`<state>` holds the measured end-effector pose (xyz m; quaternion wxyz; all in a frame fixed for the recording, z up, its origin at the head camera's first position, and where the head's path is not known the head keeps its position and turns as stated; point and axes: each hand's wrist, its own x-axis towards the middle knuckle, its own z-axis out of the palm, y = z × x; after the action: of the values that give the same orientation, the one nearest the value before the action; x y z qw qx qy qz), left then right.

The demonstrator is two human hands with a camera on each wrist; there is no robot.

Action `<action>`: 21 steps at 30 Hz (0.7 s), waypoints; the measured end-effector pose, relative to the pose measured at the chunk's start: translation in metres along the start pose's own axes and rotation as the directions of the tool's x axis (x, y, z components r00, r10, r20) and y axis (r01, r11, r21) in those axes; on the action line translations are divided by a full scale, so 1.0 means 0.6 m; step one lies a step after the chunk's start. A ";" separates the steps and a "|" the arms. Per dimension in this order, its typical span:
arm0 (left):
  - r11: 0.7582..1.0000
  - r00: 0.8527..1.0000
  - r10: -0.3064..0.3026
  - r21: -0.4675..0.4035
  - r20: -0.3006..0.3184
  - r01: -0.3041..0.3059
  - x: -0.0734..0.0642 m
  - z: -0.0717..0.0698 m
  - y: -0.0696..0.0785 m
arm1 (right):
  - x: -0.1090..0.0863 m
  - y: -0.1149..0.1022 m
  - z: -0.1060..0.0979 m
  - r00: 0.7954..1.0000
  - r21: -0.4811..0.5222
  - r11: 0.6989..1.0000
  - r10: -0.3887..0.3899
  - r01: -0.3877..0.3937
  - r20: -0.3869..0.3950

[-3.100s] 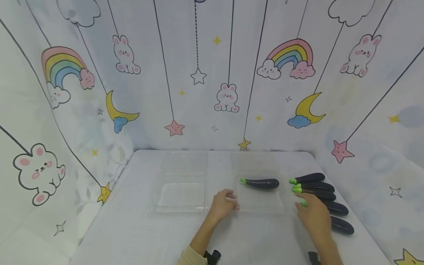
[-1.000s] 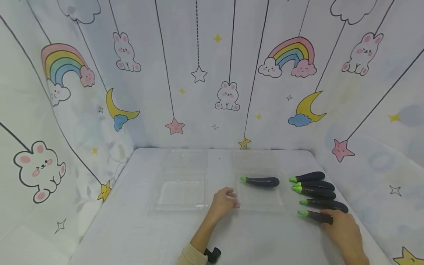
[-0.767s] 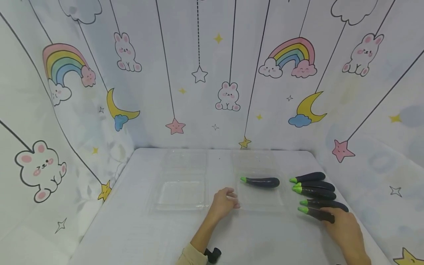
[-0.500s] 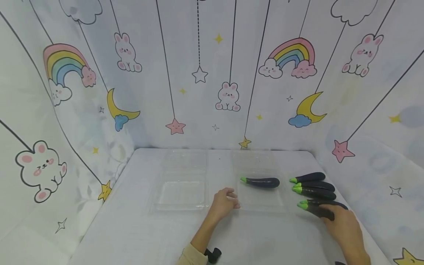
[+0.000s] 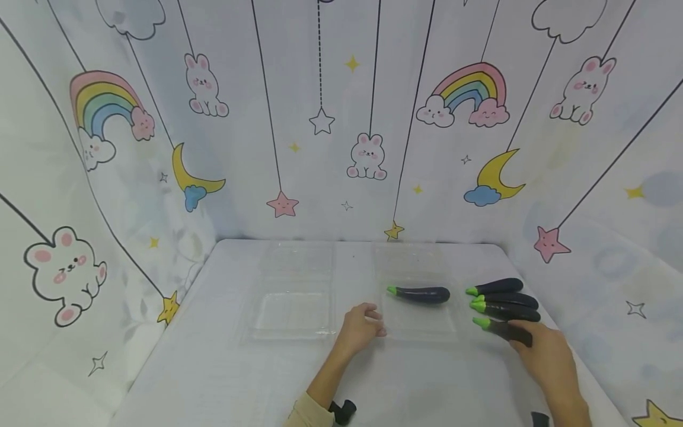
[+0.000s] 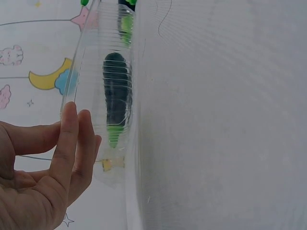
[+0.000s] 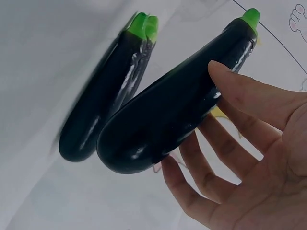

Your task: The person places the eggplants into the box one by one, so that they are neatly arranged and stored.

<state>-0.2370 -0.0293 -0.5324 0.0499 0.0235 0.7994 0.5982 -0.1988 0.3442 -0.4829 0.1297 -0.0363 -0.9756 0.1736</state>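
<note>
Pinched between the thumb and fingers of my right hand (image 5: 546,356) is a dark purple eggplant (image 5: 501,331) with a green stem. In the right wrist view it slants across the middle, thumb on top and fingers underneath. My left hand (image 5: 360,329) pinches the near left rim of the right-hand clear plastic container (image 5: 424,340). One eggplant (image 5: 421,295) lies in that container, its stem pointing left. Several other eggplants (image 5: 504,311) lie side by side on the table just beyond my right hand, stems to the left.
A second clear plastic container (image 5: 290,338) stands to the left with its lid (image 5: 296,261) folded back. The white table (image 5: 213,367) ends at a cloth wall (image 5: 240,148) printed with rabbits and rainbows. A black wrist device (image 5: 344,411) sits on the left wrist.
My right hand went to the nearest eggplant, took hold of it and moved it away from me and left, over where another lay; that one no longer shows. The left hand stayed put.
</note>
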 end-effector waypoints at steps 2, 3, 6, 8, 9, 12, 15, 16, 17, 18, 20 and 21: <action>1.000 1.000 0.001 0.001 -0.002 -0.001 0.000 0.000 0.000 | 0.001 -0.008 -0.001 1.000 0.009 1.000 0.007 -0.007 0.001; 1.000 1.000 0.003 0.003 -0.004 -0.003 -0.001 0.000 0.000 | 0.002 -0.011 -0.001 1.000 0.012 1.000 0.008 -0.008 0.004; 1.000 1.000 0.005 0.007 -0.005 -0.005 -0.001 0.000 0.000 | 0.006 -0.020 0.000 1.000 0.010 1.000 0.018 -0.018 0.018; 1.000 1.000 0.005 0.012 -0.007 -0.005 -0.001 0.000 0.000 | 0.008 -0.024 0.001 1.000 0.010 1.000 0.011 -0.011 0.018; 1.000 1.000 0.005 0.014 -0.007 -0.005 -0.002 0.000 -0.001 | 0.009 -0.024 0.001 1.000 0.011 1.000 -0.002 0.002 0.015; 1.000 1.000 0.005 0.012 -0.007 -0.005 -0.002 -0.001 -0.002 | 0.010 -0.028 0.002 0.999 0.019 0.999 -0.031 0.030 0.013; 1.000 1.000 0.005 0.000 -0.006 -0.005 -0.001 -0.001 -0.002 | 0.011 -0.034 0.001 0.998 0.033 0.998 -0.059 0.058 0.011; 1.000 1.000 0.004 -0.002 -0.005 -0.004 -0.001 -0.001 -0.002 | 0.011 -0.037 0.002 0.998 0.035 0.997 -0.063 0.062 0.007; 1.000 1.000 0.005 0.000 -0.005 -0.005 -0.001 0.000 -0.002 | 0.011 -0.039 0.003 0.998 0.037 0.997 -0.066 0.066 0.003; 1.000 1.000 0.005 0.002 -0.004 -0.005 0.000 0.000 -0.003 | 0.012 -0.042 0.003 0.998 0.039 0.997 -0.068 0.068 0.003; 1.000 1.000 0.006 0.007 -0.004 -0.006 0.001 0.000 -0.002 | 0.013 -0.049 0.004 0.998 0.044 0.997 -0.069 0.068 0.006; 1.000 1.000 0.006 0.010 -0.005 -0.006 0.001 0.000 -0.002 | 0.013 -0.052 0.003 0.998 0.044 0.997 -0.065 0.064 0.014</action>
<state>-0.2375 -0.0297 -0.5338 0.0459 0.0248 0.8024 0.5945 -0.2079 0.3151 -0.4719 0.1287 -0.0006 -0.9732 0.1907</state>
